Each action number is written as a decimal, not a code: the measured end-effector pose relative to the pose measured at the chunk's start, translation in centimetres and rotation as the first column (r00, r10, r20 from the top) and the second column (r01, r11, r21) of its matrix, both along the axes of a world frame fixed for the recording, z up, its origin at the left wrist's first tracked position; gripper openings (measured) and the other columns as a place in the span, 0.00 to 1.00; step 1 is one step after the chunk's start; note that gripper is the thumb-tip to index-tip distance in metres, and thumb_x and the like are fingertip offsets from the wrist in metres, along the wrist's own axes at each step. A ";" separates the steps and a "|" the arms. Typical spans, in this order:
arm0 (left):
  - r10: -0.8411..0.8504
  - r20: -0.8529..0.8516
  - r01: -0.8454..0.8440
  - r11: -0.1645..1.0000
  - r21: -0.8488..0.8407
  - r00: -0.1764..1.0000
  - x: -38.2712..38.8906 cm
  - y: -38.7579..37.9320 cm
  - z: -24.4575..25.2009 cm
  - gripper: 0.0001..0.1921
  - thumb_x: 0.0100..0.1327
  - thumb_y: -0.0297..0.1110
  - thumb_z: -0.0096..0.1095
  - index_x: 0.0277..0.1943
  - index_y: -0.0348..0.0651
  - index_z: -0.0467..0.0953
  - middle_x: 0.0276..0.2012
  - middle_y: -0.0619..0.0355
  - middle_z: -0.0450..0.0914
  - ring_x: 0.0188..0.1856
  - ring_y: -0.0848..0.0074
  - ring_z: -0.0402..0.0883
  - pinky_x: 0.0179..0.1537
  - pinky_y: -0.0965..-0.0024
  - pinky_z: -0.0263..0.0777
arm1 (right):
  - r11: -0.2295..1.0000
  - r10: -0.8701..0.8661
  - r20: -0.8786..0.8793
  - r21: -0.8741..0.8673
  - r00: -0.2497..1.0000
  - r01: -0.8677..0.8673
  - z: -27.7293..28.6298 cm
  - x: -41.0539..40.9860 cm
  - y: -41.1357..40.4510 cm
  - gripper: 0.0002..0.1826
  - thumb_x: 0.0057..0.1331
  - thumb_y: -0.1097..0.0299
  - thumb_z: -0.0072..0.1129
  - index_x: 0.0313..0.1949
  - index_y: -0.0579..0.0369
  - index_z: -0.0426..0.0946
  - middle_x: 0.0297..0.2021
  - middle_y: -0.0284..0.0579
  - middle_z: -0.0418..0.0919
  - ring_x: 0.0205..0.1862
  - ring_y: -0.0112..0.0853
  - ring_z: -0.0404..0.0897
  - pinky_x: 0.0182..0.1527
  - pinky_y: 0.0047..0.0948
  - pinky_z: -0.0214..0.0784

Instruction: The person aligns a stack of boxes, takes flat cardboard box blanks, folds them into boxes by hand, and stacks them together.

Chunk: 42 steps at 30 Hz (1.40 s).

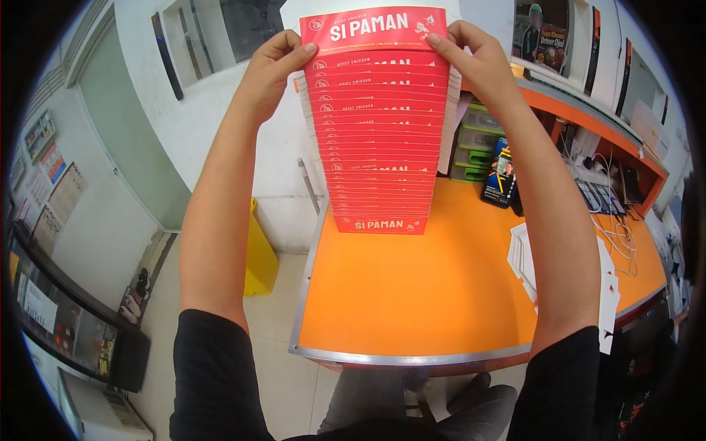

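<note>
A tall stack of red printed cardboard food boxes (383, 140) stands at the far end of the orange table (408, 292). The boxes are nested in one another, so that mostly their front rims show, each bearing white lettering. My left hand (278, 69) grips the left corner of the topmost box (375, 33), its thumb on the red front. At the opposite corner my right hand (477, 58) pinches the same box, thumb also in front. The fingers behind the box are partly hidden. Pale side flaps stick out along both edges of the stack.
Flat white cardboard sheets (605, 292) lie under my right forearm. A lit phone (499, 173) leans before a small green drawer unit (474, 143). White cables (615, 237) trail near several phones (601, 197) at the right. A yellow bin (260, 253) stands left of the table.
</note>
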<state>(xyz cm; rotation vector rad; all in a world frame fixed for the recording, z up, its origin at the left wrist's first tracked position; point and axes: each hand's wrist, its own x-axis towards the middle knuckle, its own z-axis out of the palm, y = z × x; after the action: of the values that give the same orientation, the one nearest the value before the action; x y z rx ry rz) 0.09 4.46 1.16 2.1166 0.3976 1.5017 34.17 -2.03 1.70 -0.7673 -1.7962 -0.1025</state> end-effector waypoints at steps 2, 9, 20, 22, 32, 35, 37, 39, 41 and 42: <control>0.018 -0.028 -0.018 1.000 -0.010 0.999 -0.3 0.1 0.3 0.15 0.68 0.49 0.71 0.33 0.51 0.75 0.35 0.66 0.86 0.47 0.80 0.79 0.62 0.67 0.62 | 0.998 -0.033 0.022 -0.043 0.999 0.034 0.3 0.0 -0.4 0.20 0.71 0.50 0.66 0.33 0.55 0.75 0.30 0.28 0.76 0.36 0.17 0.68 0.43 0.23 0.62; 0.103 -0.177 -0.128 0.982 -0.138 0.979 -0.8 -2.2 1.5 0.15 0.67 0.51 0.71 0.41 0.49 0.81 0.39 0.64 0.87 0.48 0.79 0.79 0.60 0.65 0.65 | 0.998 -0.014 0.041 -0.056 0.999 0.016 0.6 0.1 -0.9 0.23 0.69 0.45 0.66 0.36 0.55 0.80 0.25 0.32 0.76 0.30 0.19 0.69 0.34 0.25 0.62; 0.213 -0.218 -0.246 0.959 -0.140 0.953 0.2 -3.6 1.7 0.22 0.68 0.55 0.66 0.49 0.43 0.81 0.37 0.63 0.82 0.39 0.78 0.73 0.51 0.68 0.68 | 0.962 -0.124 0.146 -0.224 0.982 0.155 2.5 0.6 -2.1 0.19 0.70 0.49 0.66 0.39 0.54 0.81 0.32 0.35 0.81 0.39 0.26 0.76 0.46 0.30 0.67; 0.192 -0.201 -0.224 0.963 -0.152 0.961 0.3 -3.1 1.5 0.23 0.68 0.56 0.65 0.48 0.42 0.81 0.36 0.65 0.80 0.37 0.79 0.72 0.48 0.70 0.68 | 0.971 -0.157 0.160 -0.157 0.974 0.183 3.1 0.3 -2.1 0.19 0.73 0.51 0.64 0.40 0.57 0.81 0.33 0.33 0.81 0.42 0.26 0.76 0.50 0.29 0.67; 0.256 0.246 -0.248 0.967 -0.063 0.935 3.7 -1.0 0.7 0.31 0.77 0.62 0.48 0.59 0.40 0.78 0.48 0.57 0.83 0.54 0.74 0.78 0.60 0.61 0.71 | 0.992 -0.090 -0.129 0.077 0.988 0.101 1.6 -1.3 0.4 0.33 0.74 0.45 0.59 0.71 0.48 0.66 0.65 0.53 0.73 0.66 0.42 0.73 0.68 0.39 0.64; 0.163 0.224 -0.139 0.983 -0.118 0.961 4.2 -0.6 0.0 0.35 0.78 0.65 0.40 0.64 0.40 0.76 0.55 0.53 0.83 0.60 0.71 0.79 0.62 0.59 0.72 | 0.987 0.139 -0.205 -0.048 0.969 -0.152 1.2 -3.0 1.6 0.35 0.78 0.44 0.52 0.75 0.52 0.63 0.65 0.54 0.73 0.66 0.38 0.74 0.68 0.35 0.64; 0.107 0.182 -0.076 0.982 -0.171 0.977 4.6 -0.7 -0.3 0.37 0.78 0.66 0.37 0.66 0.40 0.75 0.57 0.51 0.83 0.61 0.70 0.80 0.62 0.60 0.72 | 0.985 0.065 -0.312 -0.129 0.948 -0.110 -0.2 -3.9 2.6 0.32 0.80 0.44 0.46 0.69 0.58 0.70 0.59 0.51 0.79 0.62 0.33 0.76 0.65 0.31 0.66; 0.096 0.177 -0.054 0.971 -0.233 0.979 4.9 -0.7 -0.7 0.36 0.78 0.68 0.34 0.66 0.46 0.74 0.55 0.55 0.85 0.57 0.72 0.83 0.59 0.64 0.75 | 0.984 0.121 -0.399 -0.074 0.909 -0.164 -1.1 -4.5 2.9 0.32 0.80 0.42 0.43 0.63 0.60 0.76 0.51 0.47 0.84 0.54 0.30 0.80 0.61 0.30 0.68; 0.092 0.202 -0.036 0.964 -0.263 0.975 4.9 -0.7 -0.5 0.36 0.77 0.69 0.35 0.64 0.46 0.75 0.51 0.55 0.85 0.54 0.73 0.84 0.56 0.64 0.77 | 0.987 0.097 -0.443 -0.073 0.891 -0.144 -1.0 -4.4 2.4 0.30 0.81 0.44 0.43 0.58 0.62 0.77 0.46 0.45 0.85 0.47 0.29 0.82 0.56 0.30 0.70; 0.078 0.229 -0.010 0.959 -0.284 0.970 5.1 -0.8 -0.3 0.35 0.76 0.69 0.35 0.61 0.46 0.76 0.48 0.56 0.86 0.51 0.74 0.86 0.53 0.64 0.79 | 0.986 0.094 -0.445 -0.079 0.890 -0.144 -1.1 -4.7 2.3 0.30 0.81 0.44 0.43 0.58 0.62 0.77 0.46 0.45 0.85 0.47 0.29 0.82 0.56 0.30 0.70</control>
<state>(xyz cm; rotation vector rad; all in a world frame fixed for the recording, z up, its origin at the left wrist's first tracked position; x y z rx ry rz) 5.16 3.66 0.83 1.6963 0.5375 1.5984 29.49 0.31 0.56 -0.6899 -1.4158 0.2391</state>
